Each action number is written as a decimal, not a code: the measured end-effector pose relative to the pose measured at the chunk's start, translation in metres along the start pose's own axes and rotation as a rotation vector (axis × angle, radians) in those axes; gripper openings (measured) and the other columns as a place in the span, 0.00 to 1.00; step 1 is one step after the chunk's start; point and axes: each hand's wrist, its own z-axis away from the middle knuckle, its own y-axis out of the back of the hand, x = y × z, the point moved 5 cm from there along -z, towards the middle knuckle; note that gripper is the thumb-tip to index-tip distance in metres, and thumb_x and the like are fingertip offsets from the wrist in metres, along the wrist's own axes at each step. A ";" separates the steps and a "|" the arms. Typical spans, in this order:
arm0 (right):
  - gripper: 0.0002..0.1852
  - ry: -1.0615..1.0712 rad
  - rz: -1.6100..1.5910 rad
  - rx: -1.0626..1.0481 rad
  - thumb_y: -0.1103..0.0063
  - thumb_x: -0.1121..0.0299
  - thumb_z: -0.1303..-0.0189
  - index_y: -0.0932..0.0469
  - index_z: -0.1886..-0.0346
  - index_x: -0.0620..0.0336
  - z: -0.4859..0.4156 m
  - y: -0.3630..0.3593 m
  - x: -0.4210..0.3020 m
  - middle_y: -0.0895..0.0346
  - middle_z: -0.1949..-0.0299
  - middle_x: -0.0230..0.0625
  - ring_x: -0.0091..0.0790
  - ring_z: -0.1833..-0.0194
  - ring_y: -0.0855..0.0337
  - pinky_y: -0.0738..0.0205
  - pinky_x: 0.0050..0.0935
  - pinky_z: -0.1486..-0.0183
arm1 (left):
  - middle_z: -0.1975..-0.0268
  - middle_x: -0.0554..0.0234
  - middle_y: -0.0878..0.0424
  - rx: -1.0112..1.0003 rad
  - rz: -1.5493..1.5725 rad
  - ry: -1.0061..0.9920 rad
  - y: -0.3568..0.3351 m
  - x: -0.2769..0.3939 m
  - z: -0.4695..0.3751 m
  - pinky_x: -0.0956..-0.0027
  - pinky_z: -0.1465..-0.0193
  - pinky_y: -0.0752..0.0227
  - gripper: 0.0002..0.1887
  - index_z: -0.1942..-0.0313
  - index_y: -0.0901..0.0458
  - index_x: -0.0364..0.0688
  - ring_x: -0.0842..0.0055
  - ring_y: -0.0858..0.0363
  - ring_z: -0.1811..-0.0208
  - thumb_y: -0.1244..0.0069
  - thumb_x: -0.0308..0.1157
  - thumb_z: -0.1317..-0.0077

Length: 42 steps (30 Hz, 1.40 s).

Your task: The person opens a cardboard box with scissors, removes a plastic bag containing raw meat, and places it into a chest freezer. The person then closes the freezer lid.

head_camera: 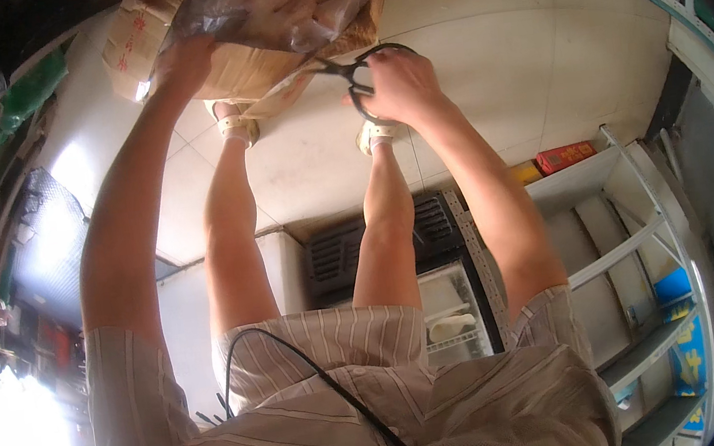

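Observation:
A cardboard box (241, 70) lies at the top of the view, its side flap (140, 35) folded outward. Inside it is a clear plastic bag (331, 15) with pale, lumpy contents that look like raw poultry. My left hand (187, 63) is at the box's near left edge, its fingers closed over the rim of cardboard. My right hand (403, 83) holds black-handled scissors (348, 71), fingers through the loops. The scissors' blades point left, towards the box's near right corner, and stand a little apart; whether they touch the cardboard is unclear.
Pale floor tiles (478, 67) lie under the box and my feet. Behind my legs stands a glass-fronted cooler (455, 311) with a black vent grille. A metal shelf rack (640, 242) is at the right, near a red carton (566, 157). Green plastic (33, 92) lies at the left.

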 end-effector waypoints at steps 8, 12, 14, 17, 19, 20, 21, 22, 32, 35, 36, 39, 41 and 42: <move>0.30 0.204 0.513 -0.250 0.38 0.40 0.58 0.20 0.58 0.53 -0.071 -0.013 -0.107 0.21 0.60 0.35 0.33 0.56 0.22 0.32 0.28 0.55 | 0.68 0.54 0.19 0.090 0.040 -0.169 -0.020 -0.001 -0.006 0.60 0.66 0.27 0.07 0.64 0.22 0.45 0.59 0.21 0.66 0.56 0.33 0.39; 0.33 0.128 0.527 -0.384 0.37 0.38 0.61 0.20 0.56 0.52 -0.096 -0.038 -0.135 0.21 0.60 0.34 0.32 0.55 0.23 0.35 0.30 0.51 | 0.69 0.55 0.19 0.090 0.036 -0.131 0.003 0.009 0.010 0.59 0.68 0.27 0.08 0.64 0.22 0.50 0.59 0.20 0.67 0.56 0.39 0.38; 0.32 0.106 0.548 -0.398 0.37 0.38 0.61 0.20 0.56 0.52 -0.103 -0.051 -0.141 0.21 0.60 0.34 0.32 0.55 0.23 0.34 0.33 0.50 | 0.68 0.56 0.19 0.026 0.031 -0.097 0.010 0.012 0.014 0.60 0.67 0.27 0.08 0.64 0.22 0.49 0.59 0.20 0.67 0.56 0.38 0.38; 0.29 0.126 0.503 -0.391 0.38 0.41 0.59 0.20 0.58 0.52 -0.110 -0.069 -0.143 0.20 0.61 0.34 0.33 0.55 0.22 0.32 0.36 0.52 | 0.68 0.56 0.19 0.004 0.053 -0.093 0.018 0.015 0.017 0.60 0.67 0.26 0.08 0.63 0.21 0.50 0.60 0.20 0.67 0.56 0.38 0.38; 0.27 0.159 0.464 -0.377 0.38 0.43 0.58 0.19 0.59 0.52 -0.109 -0.080 -0.142 0.20 0.62 0.33 0.33 0.56 0.22 0.31 0.36 0.53 | 0.67 0.56 0.19 0.003 0.073 -0.102 0.017 0.016 0.017 0.60 0.67 0.26 0.08 0.62 0.21 0.50 0.59 0.20 0.66 0.56 0.38 0.38; 0.26 0.177 0.444 -0.370 0.38 0.44 0.57 0.19 0.60 0.52 -0.106 -0.085 -0.141 0.20 0.62 0.33 0.33 0.56 0.21 0.30 0.36 0.54 | 0.66 0.56 0.19 0.004 0.084 -0.105 0.016 0.016 0.017 0.60 0.66 0.26 0.08 0.62 0.21 0.50 0.59 0.20 0.66 0.55 0.38 0.38; 0.23 0.233 0.437 -0.346 0.38 0.46 0.56 0.18 0.62 0.52 -0.102 -0.090 -0.144 0.20 0.63 0.33 0.33 0.58 0.21 0.29 0.36 0.56 | 0.66 0.56 0.19 0.006 0.095 -0.107 0.015 0.016 0.018 0.60 0.66 0.27 0.09 0.62 0.21 0.50 0.59 0.20 0.66 0.55 0.38 0.38; 0.20 0.290 0.429 -0.323 0.39 0.49 0.55 0.18 0.64 0.52 -0.094 -0.097 -0.147 0.19 0.65 0.33 0.33 0.59 0.20 0.28 0.35 0.58 | 0.66 0.56 0.19 0.021 0.104 -0.102 0.014 0.015 0.018 0.60 0.66 0.27 0.09 0.61 0.21 0.50 0.59 0.20 0.66 0.55 0.38 0.38; 0.16 0.220 -0.006 -0.140 0.46 0.55 0.49 0.20 0.74 0.59 0.004 -0.107 -0.067 0.23 0.72 0.39 0.41 0.70 0.21 0.27 0.38 0.71 | 0.72 0.56 0.21 0.119 0.381 -0.036 -0.002 -0.015 0.121 0.57 0.66 0.31 0.05 0.72 0.21 0.45 0.57 0.23 0.70 0.55 0.32 0.43; 0.22 0.069 -0.065 0.118 0.48 0.49 0.46 0.23 0.73 0.61 0.019 -0.088 -0.030 0.26 0.71 0.42 0.41 0.71 0.21 0.26 0.38 0.72 | 0.74 0.54 0.24 0.139 0.424 -0.192 -0.031 -0.034 0.175 0.58 0.70 0.33 0.03 0.77 0.26 0.40 0.56 0.26 0.70 0.55 0.22 0.51; 0.21 0.069 -0.108 0.284 0.48 0.49 0.46 0.23 0.75 0.61 0.018 -0.079 -0.026 0.27 0.70 0.42 0.42 0.71 0.21 0.26 0.39 0.72 | 0.73 0.56 0.24 0.058 0.407 -0.154 -0.049 -0.043 0.187 0.56 0.67 0.33 0.05 0.78 0.28 0.41 0.58 0.26 0.68 0.57 0.20 0.52; 0.18 -0.065 -0.196 0.411 0.45 0.52 0.48 0.26 0.76 0.60 0.013 -0.081 -0.021 0.27 0.69 0.41 0.44 0.71 0.22 0.27 0.40 0.71 | 0.71 0.59 0.24 -0.017 0.336 -0.056 -0.090 -0.069 0.209 0.58 0.62 0.34 0.06 0.79 0.29 0.42 0.61 0.26 0.65 0.58 0.19 0.53; 0.15 -0.115 -0.264 0.581 0.42 0.55 0.51 0.27 0.79 0.58 0.015 -0.080 -0.025 0.26 0.73 0.37 0.42 0.72 0.23 0.29 0.39 0.70 | 0.70 0.58 0.23 -0.055 0.287 -0.026 -0.106 -0.076 0.209 0.63 0.58 0.35 0.05 0.74 0.26 0.43 0.62 0.25 0.63 0.57 0.22 0.50; 0.15 -0.150 -0.267 0.556 0.40 0.56 0.53 0.27 0.74 0.58 0.017 -0.082 -0.027 0.26 0.71 0.40 0.43 0.68 0.23 0.28 0.41 0.66 | 0.71 0.55 0.22 -0.045 0.208 -0.015 -0.107 -0.075 0.208 0.63 0.58 0.34 0.06 0.70 0.25 0.42 0.61 0.24 0.65 0.56 0.24 0.48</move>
